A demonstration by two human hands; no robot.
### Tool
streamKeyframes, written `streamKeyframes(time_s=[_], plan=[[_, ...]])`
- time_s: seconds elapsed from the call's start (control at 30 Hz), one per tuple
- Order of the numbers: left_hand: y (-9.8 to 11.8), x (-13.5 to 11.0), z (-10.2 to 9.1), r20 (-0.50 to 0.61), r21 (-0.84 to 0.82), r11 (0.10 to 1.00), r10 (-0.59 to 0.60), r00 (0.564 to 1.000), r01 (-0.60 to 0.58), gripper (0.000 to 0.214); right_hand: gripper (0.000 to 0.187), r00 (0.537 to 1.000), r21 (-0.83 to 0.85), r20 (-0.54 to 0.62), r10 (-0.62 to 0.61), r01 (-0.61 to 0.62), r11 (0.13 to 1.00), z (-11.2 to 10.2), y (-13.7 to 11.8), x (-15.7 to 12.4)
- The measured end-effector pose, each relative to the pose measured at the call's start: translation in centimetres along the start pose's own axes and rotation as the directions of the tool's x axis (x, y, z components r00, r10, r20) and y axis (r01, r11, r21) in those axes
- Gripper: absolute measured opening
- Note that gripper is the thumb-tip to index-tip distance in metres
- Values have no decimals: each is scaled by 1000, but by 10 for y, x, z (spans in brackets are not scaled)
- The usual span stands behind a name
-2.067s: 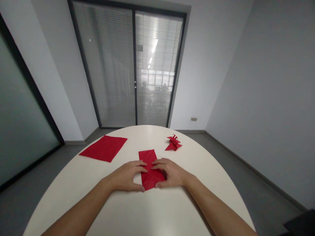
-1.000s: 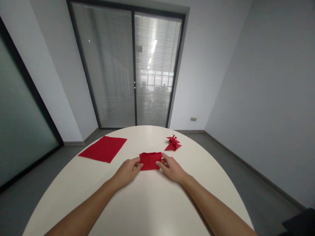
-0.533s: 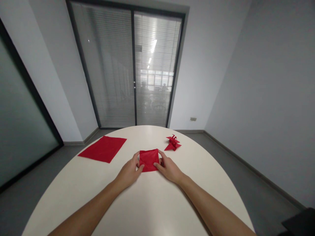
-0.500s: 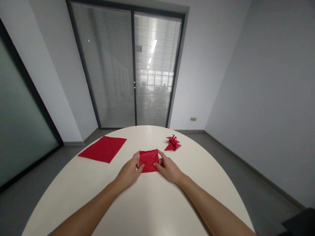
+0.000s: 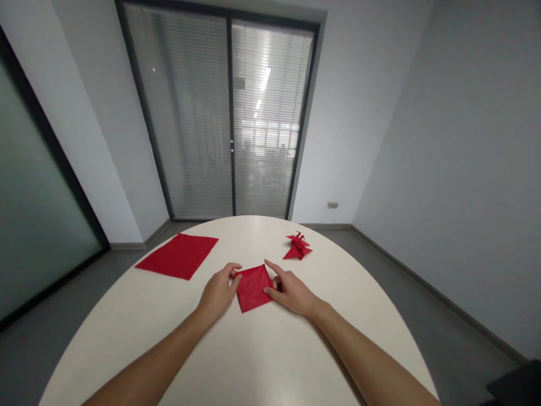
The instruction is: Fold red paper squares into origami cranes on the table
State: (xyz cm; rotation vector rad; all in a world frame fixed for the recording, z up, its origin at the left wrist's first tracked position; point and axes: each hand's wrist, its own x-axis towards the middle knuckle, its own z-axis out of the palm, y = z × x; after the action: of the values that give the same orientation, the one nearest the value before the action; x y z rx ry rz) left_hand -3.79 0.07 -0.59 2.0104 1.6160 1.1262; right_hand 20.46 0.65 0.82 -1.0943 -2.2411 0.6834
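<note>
A small square of folded red paper [image 5: 252,290] with crease lines lies turned at a slant, low over the table, between my hands. My left hand [image 5: 218,289] pinches its left corner, thumb on top and fingers curled behind. On the other side, my right hand [image 5: 293,290] holds the right edge; its thumb presses the front face while the index finger reaches to the top corner. The fingertips behind the paper are partly hidden.
A larger flat red sheet [image 5: 180,257] rests at the table's left edge. Folded red paper cranes [image 5: 298,246] sit beyond my right hand. The round white table [image 5: 236,361] ends in a curved edge, with a dark object [image 5: 518,383] at lower right.
The folded paper has turned from nearly straight to a slant and come lower, nearer to me. My left hand has shifted slightly left, from the side to the paper's corner.
</note>
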Motion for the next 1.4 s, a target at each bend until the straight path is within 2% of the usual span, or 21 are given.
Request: streamKeyframes(time_s=[0.1, 0.17, 0.23, 0.33, 0.4, 0.53, 0.63, 0.73, 0.83, 0.93, 1.0, 1.13, 1.23, 1.4], plan=[[6, -3, -3, -46, 102, 978, 188, 981, -182, 26, 49, 1000, -87, 1, 3, -3, 996, -1, -5, 1], [12, -6, -3, 19, 131, 948, 291, 957, -291, 28, 42, 1000, -176, 7, -6, 7, 984, -2, -9, 1], [16, -10, -2, 145, 132, 928, 329, 933, -348, 34, 40, 999, -276, 17, -27, 31, 961, -5, -15, 1], [17, -15, 2, 320, 154, 919, 301, 898, -363, 43, 36, 998, -398, 17, -56, 58, 916, -11, -22, -1], [16, -17, 4, 386, 183, 921, 254, 887, -343, 46, 37, 995, -415, 26, -95, 98, 905, -13, -26, -3], [12, -16, 4, 458, 239, 908, 206, 865, -343, 52, 55, 967, -317, 191, -170, 225, 921, -8, -30, -6], [10, -17, 4, 480, 312, 885, 167, 861, -345, 57, 71, 949, -291, 311, -45, 141, 946, -3, -29, -7], [9, -18, 6, 459, 380, 862, 139, 877, -336, 60, 70, 937, -329, 336, 93, 24, 944, -2, -27, -7], [10, -20, 7, 404, 439, 841, 128, 906, -315, 56, 61, 936, -370, 321, 147, -19, 929, -2, -25, -7], [13, -19, 6, 333, 462, 830, 166, 928, -314, 53, 57, 947, -383, 294, 132, -10, 924, -1, -22, -8], [16, -19, 5, 338, 422, 830, 230, 913, -365, 53, 57, 953, -386, 284, 109, 9, 922, -2, -19, -9], [21, -20, 0, 425, 303, 842, 300, 854, -447, 46, 55, 967, -421, 247, 57, 54, 905, -5, -9, -10], [27, -21, -3, 381, 279, 854, 320, 867, -438, 38, 53, 988, -473, 150, 35, 40, 880, -8, -1, -8], [37, -21, -7, 360, 322, 826, 345, 867, -463, 33, 43, 996, -523, -33, 77, -83, 849, -15, -1, -1]])
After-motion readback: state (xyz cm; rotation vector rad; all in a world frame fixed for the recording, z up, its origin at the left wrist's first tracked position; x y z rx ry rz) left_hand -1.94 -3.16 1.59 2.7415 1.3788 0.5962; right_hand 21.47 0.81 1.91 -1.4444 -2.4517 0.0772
